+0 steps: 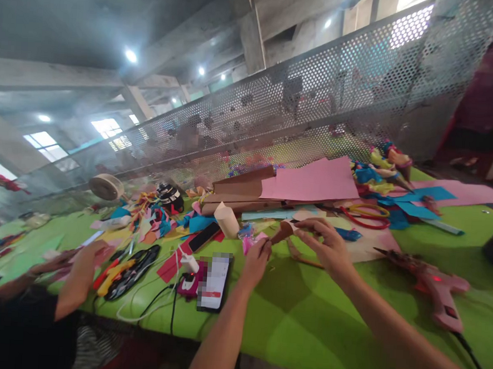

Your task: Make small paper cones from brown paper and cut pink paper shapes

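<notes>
Above the green table, a small brown paper cone [282,233] is held up, its pale inner side showing at the wide end. My left hand [257,258] pinches the cone's narrow lower part. At the wide end, the thumb and fingertips of my right hand [325,244] close on the rim. A pink glue gun [436,288] with a lit red light lies to the right of my right arm. Behind my hands are a cream paper roll [226,220] and a small pink-and-blue plastic piece [249,241].
A phone [222,283] and a purple power socket [188,284] with cables lie left. Pink sheets [313,180], red and yellow rings [367,217] and finished-looking paper cones [400,163] lie behind. At left, a co-worker's hands [87,258] handle pink paper. Perforated metal screen [310,99] stands behind.
</notes>
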Action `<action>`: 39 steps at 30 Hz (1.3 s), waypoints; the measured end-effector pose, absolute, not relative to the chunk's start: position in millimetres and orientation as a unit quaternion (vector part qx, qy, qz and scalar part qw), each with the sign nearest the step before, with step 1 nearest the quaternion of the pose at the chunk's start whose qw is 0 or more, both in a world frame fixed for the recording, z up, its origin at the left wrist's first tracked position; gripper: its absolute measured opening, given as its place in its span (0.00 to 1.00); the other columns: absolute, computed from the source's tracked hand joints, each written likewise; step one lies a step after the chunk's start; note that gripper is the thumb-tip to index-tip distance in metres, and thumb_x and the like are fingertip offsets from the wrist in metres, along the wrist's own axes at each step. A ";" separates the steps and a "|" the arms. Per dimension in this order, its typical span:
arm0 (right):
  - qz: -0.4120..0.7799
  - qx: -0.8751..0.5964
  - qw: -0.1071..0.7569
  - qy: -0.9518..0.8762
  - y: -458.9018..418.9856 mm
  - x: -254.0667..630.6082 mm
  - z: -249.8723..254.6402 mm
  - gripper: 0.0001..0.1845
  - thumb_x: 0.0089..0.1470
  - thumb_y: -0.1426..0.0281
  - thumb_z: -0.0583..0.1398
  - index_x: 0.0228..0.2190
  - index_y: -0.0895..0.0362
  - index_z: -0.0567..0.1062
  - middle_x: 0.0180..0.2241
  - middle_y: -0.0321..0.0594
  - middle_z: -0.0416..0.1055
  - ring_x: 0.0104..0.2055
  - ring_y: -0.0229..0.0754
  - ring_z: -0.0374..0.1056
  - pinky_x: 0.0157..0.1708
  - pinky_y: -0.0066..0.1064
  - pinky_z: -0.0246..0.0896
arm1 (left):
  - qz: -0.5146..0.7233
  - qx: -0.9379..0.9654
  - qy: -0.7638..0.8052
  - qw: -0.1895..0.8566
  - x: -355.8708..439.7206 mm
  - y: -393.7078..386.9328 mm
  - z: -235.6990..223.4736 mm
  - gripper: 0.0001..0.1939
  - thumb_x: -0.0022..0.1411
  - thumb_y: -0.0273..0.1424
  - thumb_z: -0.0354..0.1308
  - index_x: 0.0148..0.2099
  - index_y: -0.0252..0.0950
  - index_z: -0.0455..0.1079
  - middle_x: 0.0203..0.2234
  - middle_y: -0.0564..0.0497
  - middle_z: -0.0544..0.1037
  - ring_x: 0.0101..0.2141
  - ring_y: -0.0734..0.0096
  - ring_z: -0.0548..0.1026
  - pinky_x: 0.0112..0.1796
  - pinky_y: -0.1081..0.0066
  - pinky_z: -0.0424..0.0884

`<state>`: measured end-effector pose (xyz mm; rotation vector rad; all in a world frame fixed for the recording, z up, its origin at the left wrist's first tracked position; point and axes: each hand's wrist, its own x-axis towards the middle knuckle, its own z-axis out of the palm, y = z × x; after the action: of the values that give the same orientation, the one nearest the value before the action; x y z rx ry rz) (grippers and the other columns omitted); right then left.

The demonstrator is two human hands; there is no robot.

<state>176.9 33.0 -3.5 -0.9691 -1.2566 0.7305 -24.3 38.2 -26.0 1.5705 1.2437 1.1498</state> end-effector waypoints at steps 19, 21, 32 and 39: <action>0.126 -0.440 0.587 -0.667 41.2 177.1 -17.5 0.13 0.57 0.57 0.64 0.25 0.49 0.81 0.38 0.44 0.76 0.44 0.54 0.70 0.46 0.51 0.62 | 0.421 0.655 0.489 0.394 -20.0 30.5 -22.6 0.22 0.68 0.51 0.51 0.40 0.37 0.73 0.24 0.54 0.67 0.27 0.69 0.65 0.31 0.70 0.61; 0.128 -0.447 0.592 -0.658 42.3 179.4 -18.3 0.13 0.56 0.56 0.64 0.25 0.49 0.81 0.39 0.44 0.76 0.44 0.54 0.70 0.46 0.51 0.62 | 0.433 0.628 0.482 0.431 -21.2 32.3 -23.3 0.25 0.66 0.55 0.52 0.39 0.37 0.72 0.23 0.56 0.65 0.26 0.71 0.64 0.29 0.71 0.60; 0.160 -0.466 0.590 -0.640 42.4 185.1 -20.5 0.12 0.53 0.55 0.65 0.26 0.48 0.81 0.39 0.42 0.76 0.45 0.54 0.70 0.48 0.52 0.62 | 0.424 0.575 0.446 0.539 -17.1 37.7 -28.8 0.24 0.58 0.54 0.60 0.35 0.36 0.68 0.20 0.58 0.64 0.21 0.77 0.58 0.24 0.73 0.52; 0.151 -0.463 0.593 -0.642 39.7 185.7 -18.9 0.11 0.54 0.56 0.65 0.26 0.48 0.81 0.39 0.42 0.75 0.45 0.54 0.70 0.48 0.50 0.63 | 0.420 0.551 0.426 0.582 -14.3 33.6 -22.3 0.21 0.56 0.50 0.62 0.35 0.36 0.66 0.20 0.59 0.65 0.21 0.79 0.58 0.24 0.73 0.51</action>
<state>185.7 39.7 -18.9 -1.0770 -1.4920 0.3507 -14.3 33.6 -22.3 1.2878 0.9949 0.9804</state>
